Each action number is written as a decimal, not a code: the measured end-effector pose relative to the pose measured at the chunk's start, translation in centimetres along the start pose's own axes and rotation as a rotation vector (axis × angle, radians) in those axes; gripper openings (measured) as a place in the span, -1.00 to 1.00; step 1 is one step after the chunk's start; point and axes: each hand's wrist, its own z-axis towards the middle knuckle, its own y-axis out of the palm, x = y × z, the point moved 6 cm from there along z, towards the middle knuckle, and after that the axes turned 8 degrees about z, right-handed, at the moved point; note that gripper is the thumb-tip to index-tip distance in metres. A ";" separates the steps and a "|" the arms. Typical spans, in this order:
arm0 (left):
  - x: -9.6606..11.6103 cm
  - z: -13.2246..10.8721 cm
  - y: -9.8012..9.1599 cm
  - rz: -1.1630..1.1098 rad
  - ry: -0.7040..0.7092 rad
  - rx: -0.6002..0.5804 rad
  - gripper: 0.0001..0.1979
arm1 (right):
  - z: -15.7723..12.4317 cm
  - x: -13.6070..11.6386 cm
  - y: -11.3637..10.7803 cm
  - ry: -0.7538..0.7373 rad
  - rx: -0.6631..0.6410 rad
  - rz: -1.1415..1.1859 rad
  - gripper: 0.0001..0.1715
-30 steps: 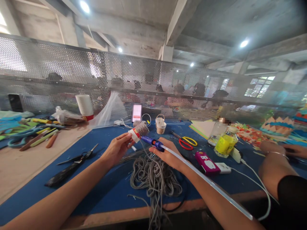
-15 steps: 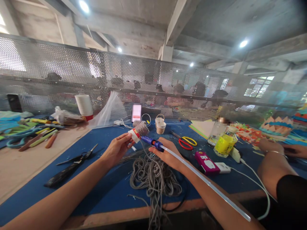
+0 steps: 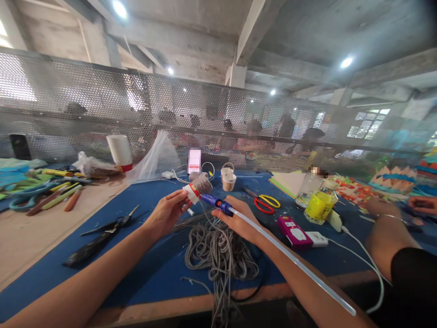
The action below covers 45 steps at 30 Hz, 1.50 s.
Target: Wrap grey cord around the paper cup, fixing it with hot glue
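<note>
My left hand [image 3: 167, 212] is closed round a small white cup [image 3: 196, 187] with a red band, partly wrapped in grey cord. My right hand [image 3: 238, 219] grips a blue glue gun [image 3: 215, 202] whose nozzle touches the cup. A long clear glue stick [image 3: 290, 257] trails back from the gun over my right forearm. A loose pile of grey cord [image 3: 220, 253] lies on the blue table [image 3: 146, 196] under both hands, with one strand running up to the cup.
Black scissors [image 3: 105, 226] lie left of my left arm. Yellow-and-red scissors [image 3: 264, 202], a pink phone [image 3: 292, 231], a white charger cable [image 3: 362, 259] and a yellow bottle [image 3: 319, 204] sit right. A co-worker's arm [image 3: 389, 232] rests at the right edge. A mesh screen [image 3: 102, 105] stands behind.
My hands, the cup and the glue gun stay put. The co-worker's far hand at the right has lifted and shifted slightly.
</note>
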 end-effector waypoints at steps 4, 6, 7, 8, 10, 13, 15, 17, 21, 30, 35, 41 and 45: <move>-0.1 0.0 0.0 0.004 -0.008 0.002 -0.84 | 0.0 0.0 0.1 0.002 0.003 -0.004 -0.63; 0.0 0.0 0.0 0.003 -0.005 0.001 -0.85 | -0.1 0.0 0.1 -0.001 0.005 -0.015 -0.64; 0.0 0.0 0.1 0.002 -0.004 0.000 -0.86 | -0.1 -0.1 0.1 -0.003 0.007 -0.020 -0.65; 0.0 0.0 0.1 0.001 -0.004 0.000 -0.86 | -0.1 0.0 0.1 -0.004 0.006 -0.022 -0.65; 0.0 0.0 0.1 -0.002 -0.009 0.006 -0.87 | 0.0 0.0 0.1 -0.005 0.006 -0.021 -0.65; 0.0 0.0 0.1 -0.010 -0.015 0.017 -0.86 | 0.0 0.0 0.1 -0.008 0.009 -0.010 -0.64; 0.0 -0.1 0.2 -0.011 -0.018 0.013 -0.85 | 0.0 -0.1 0.0 -0.005 0.009 -0.002 -0.64; 0.1 -0.1 0.2 -0.013 -0.021 0.010 -0.84 | 0.0 -0.1 0.0 -0.003 0.012 0.002 -0.64; 0.0 -0.1 0.2 -0.008 -0.026 0.017 -0.84 | 0.0 -0.2 -0.1 -0.002 0.023 -0.001 -0.64; -0.1 -0.2 0.2 -0.006 -0.029 0.017 -0.88 | 0.0 -0.1 -0.1 0.002 0.023 -0.003 -0.63; 0.0 -0.3 0.4 -0.003 -0.036 0.013 -0.87 | 0.0 -0.1 -0.1 -0.002 0.020 -0.018 -0.62; 0.1 -0.5 0.7 0.013 -0.036 0.014 -0.86 | 0.0 0.0 -0.1 0.003 0.023 -0.012 -0.64; 0.0 -0.5 0.6 0.010 -0.035 0.019 -0.84 | 0.0 0.1 -0.1 0.006 0.031 -0.013 -0.64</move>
